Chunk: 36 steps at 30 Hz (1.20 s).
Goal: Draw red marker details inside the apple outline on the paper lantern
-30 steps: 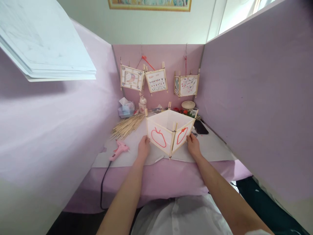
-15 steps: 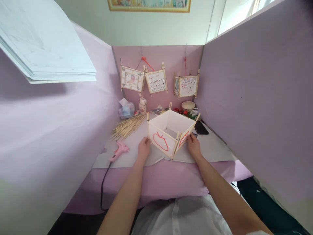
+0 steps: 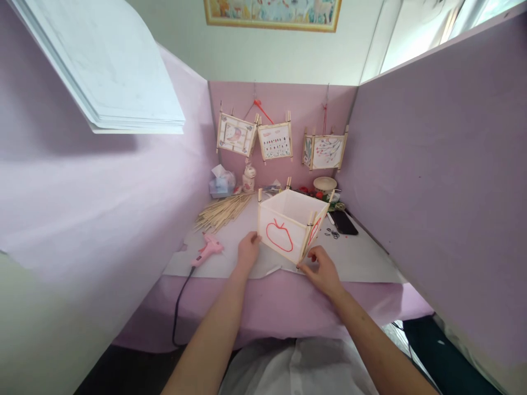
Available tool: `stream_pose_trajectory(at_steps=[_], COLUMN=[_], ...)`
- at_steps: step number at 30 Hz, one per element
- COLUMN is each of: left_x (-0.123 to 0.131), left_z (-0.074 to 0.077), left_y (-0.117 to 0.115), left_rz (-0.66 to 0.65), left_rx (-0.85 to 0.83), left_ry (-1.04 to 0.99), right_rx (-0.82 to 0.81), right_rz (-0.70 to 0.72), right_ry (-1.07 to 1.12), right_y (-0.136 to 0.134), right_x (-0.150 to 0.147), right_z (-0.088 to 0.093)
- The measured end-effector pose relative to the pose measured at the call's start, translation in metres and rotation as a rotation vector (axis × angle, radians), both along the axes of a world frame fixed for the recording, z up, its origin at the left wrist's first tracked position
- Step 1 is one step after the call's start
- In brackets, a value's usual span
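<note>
A square paper lantern frame (image 3: 288, 219) with wooden stick corners and red apple outlines on its panels stands on the white sheet (image 3: 362, 258) that covers the pink desk. My left hand (image 3: 248, 249) holds its left corner post with curled fingers. My right hand (image 3: 321, 269) pinches the bottom of the near corner post, fingers closed on the stick.
A pink glue gun (image 3: 208, 249) with a black cord lies left of the lantern. Behind it lies a pile of wooden sticks (image 3: 222, 211). A black phone (image 3: 343, 222) lies to the right. Three finished lantern panels (image 3: 275, 141) hang on the back wall. Pink partitions close both sides.
The lantern has turned so that one apple panel faces me. My right hand came off the right corner and went to the near corner's foot. The camera shifted left.
</note>
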<state>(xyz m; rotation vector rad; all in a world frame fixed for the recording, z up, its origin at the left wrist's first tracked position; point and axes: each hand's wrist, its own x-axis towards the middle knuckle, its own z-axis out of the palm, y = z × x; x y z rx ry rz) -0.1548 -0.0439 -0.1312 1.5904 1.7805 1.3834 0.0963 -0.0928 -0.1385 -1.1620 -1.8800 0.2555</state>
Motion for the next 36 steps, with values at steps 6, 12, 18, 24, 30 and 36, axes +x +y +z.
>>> stream_pose_trajectory(at_steps=[6, 12, 18, 24, 30, 36], left_x=[0.001, 0.009, 0.008, 0.012, 0.041, 0.055], left_z=[0.005, 0.001, -0.005, -0.003, 0.006, 0.008], left_y=[-0.001, -0.002, -0.002, -0.007, -0.026, -0.033], left_rz=[-0.012, -0.05, -0.096, -0.104, -0.213, -0.272], left_rx=[0.095, 0.139, 0.08, 0.074, 0.164, 0.217], left_ry=[-0.056, -0.024, 0.125, 0.257, 0.445, 0.553], right_rx=[-0.003, -0.04, -0.133, -0.205, -0.251, -0.249], right_rz=[-0.043, -0.11, -0.083, -0.089, -0.229, -0.258], right_ry=[-0.009, 0.131, 0.125, 0.164, 0.308, 0.423], right_y=[0.023, 0.073, 0.088, 0.089, 0.1, 0.107], right_x=[-0.008, 0.002, 0.004, 0.006, 0.014, 0.019], right_z=[0.005, 0.007, -0.012, -0.016, -0.022, -0.027])
